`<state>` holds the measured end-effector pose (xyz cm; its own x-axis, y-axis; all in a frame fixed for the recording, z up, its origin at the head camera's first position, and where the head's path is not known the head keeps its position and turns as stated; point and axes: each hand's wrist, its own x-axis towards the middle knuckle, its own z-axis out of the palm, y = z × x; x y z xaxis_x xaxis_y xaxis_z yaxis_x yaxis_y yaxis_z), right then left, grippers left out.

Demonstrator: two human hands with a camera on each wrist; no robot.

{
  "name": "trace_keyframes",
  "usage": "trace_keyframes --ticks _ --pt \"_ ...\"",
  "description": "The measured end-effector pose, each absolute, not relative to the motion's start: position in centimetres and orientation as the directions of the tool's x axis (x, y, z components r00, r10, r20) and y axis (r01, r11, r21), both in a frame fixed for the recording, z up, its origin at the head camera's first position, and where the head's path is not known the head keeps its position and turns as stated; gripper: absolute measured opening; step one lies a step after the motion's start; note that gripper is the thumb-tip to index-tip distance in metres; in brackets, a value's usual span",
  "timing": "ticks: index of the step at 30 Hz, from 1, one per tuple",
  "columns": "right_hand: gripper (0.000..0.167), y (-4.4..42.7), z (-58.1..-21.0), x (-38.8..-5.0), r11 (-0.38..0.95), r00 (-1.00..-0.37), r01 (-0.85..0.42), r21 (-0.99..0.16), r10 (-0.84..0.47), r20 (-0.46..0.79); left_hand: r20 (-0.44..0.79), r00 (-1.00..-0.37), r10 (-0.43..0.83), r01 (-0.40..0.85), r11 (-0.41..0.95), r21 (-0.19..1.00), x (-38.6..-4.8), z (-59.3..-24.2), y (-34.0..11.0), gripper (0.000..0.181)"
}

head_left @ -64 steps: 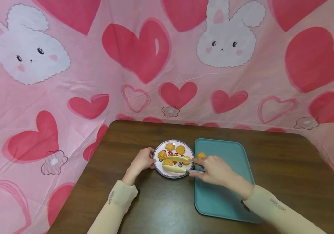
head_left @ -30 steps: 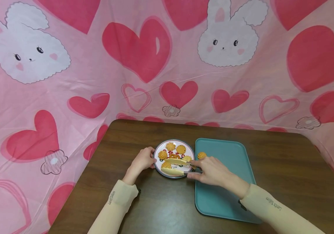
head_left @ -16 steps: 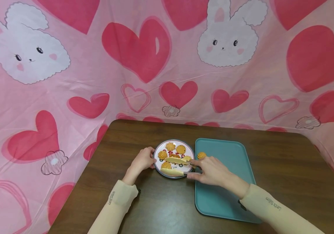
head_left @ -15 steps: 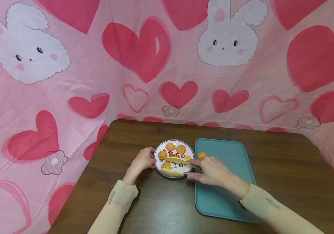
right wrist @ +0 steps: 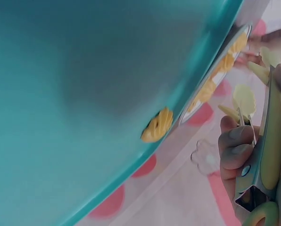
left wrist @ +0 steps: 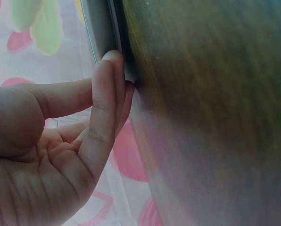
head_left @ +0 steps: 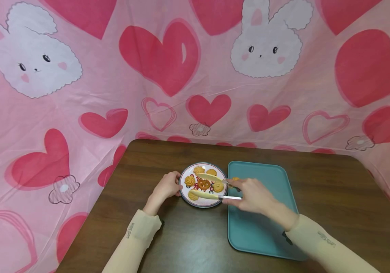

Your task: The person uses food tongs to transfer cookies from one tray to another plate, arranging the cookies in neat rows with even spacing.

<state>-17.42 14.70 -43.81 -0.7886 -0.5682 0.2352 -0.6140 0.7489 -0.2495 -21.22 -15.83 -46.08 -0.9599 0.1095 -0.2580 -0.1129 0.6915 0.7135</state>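
My left hand (head_left: 166, 185) holds the left rim of a round white plate (head_left: 209, 202) with a dark edge; in the left wrist view its fingers (left wrist: 103, 103) lie along the plate's side. My right hand (head_left: 254, 195) grips metal tongs with pale yellow tips (head_left: 206, 195), spread apart above the plate with nothing pinched between them. Below and between the tips show a pretzel-shaped cookie (head_left: 203, 184) and a round ring cookie (head_left: 218, 187). Around them are a swirl cookie (head_left: 189, 181) and several others, partly covered by the tongs.
A teal rectangular tray (head_left: 260, 235) lies against the plate's right side. One swirl cookie (right wrist: 158, 126) sits on it near the edge, mostly behind my right hand in the head view. The brown wooden table (head_left: 181, 239) backs onto pink heart-patterned cloth (head_left: 167, 57).
The tongs have shifted up and right over the plate, and their tips now stand farther apart, uncovering the pretzel-shaped cookie. My left hand and the plate have stayed put.
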Motion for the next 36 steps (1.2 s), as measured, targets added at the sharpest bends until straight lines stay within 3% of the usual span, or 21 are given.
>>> trace_keyframes --ticks 9,18,36 --pt "0.072 17.8 -42.8 -17.7 0.817 -0.859 -0.508 -0.272 -0.461 0.222 -0.256 -0.961 0.109 -0.111 0.693 0.712 -21.0 -46.0 -15.9 0.041" --pt "0.073 21.6 -44.0 -17.5 0.851 -0.873 -0.469 -0.237 -0.407 0.269 -0.262 -0.959 0.109 -0.115 0.695 0.71 -20.9 -45.9 -15.8 0.042" --pt "0.075 25.6 -45.9 -16.4 0.876 -0.906 -0.413 -0.25 -0.366 0.214 -0.269 -0.957 0.109 -0.124 0.686 0.717 -21.0 -45.8 -15.8 0.044"
